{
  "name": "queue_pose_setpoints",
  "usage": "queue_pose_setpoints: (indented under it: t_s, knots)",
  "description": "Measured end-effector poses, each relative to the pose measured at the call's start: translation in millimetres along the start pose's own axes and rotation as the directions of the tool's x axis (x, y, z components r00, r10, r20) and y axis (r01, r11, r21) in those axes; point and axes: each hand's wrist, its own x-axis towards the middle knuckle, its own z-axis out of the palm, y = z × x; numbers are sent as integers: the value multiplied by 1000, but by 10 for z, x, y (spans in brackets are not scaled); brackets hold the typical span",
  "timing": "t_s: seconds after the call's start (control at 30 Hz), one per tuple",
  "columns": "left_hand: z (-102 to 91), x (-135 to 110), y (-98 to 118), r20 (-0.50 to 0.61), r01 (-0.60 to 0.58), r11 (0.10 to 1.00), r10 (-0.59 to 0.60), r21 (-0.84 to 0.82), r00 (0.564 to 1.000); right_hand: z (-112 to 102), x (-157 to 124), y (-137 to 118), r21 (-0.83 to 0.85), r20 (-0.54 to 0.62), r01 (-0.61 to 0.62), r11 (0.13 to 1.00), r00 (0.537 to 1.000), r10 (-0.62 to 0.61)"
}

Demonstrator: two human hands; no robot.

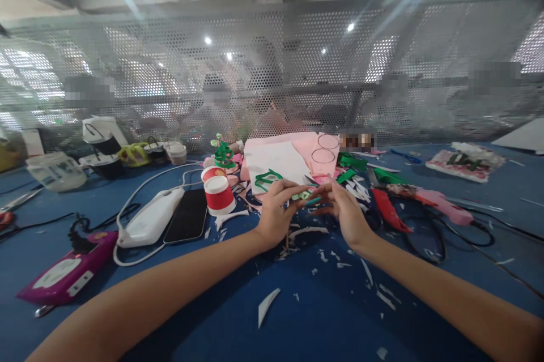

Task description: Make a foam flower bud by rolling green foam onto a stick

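My left hand (pixel 275 216) and my right hand (pixel 347 213) meet fingertip to fingertip above the blue table, fingers bent. A small green strip (pixel 313 201) sits between them, pinched by both; its material is too small to tell. Just behind the left fingers shows a pale green piece (pixel 302 195). Beyond my hands lies a white sheet (pixel 276 162) on pink sheets, with cut green strips (pixel 268 178) on it. A small green tiered tree model (pixel 223 153) stands left of the sheets. Nearest my left wrist is a red and white paper cup (pixel 219 196).
Left are a black phone (pixel 187 216), a white power bank (pixel 151 218) with a cable, and a purple power strip (pixel 70 267). A pink glue gun (pixel 444 206) and red piece (pixel 390 209) lie right. White scraps (pixel 267 306) litter the front. A perforated screen (pixel 272 79) rises behind.
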Motion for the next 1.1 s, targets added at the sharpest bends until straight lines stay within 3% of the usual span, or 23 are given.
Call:
queue_pose_setpoints:
  t_s: [0.1, 0.2, 0.63, 1.1]
  knots:
    - [5, 11, -60, -24, 20, 1000, -20, 20, 1000, 18, 29, -20, 186, 13, -179, 966, 984, 180]
    - [8, 14, -80, -30, 49, 999, -49, 17, 998, 36, 25, -59, 238, 33, -250, 939, 968, 249]
    - [14, -1, -70, -8, 56, 994, -55, 89, 998, 53, -9, -85, 464, 97, -286, 839, 957, 273]
    - [14, -1, -59, -14, 47, 991, -45, 129, 999, 75, -18, -123, 501, 125, -301, 811, 953, 277]
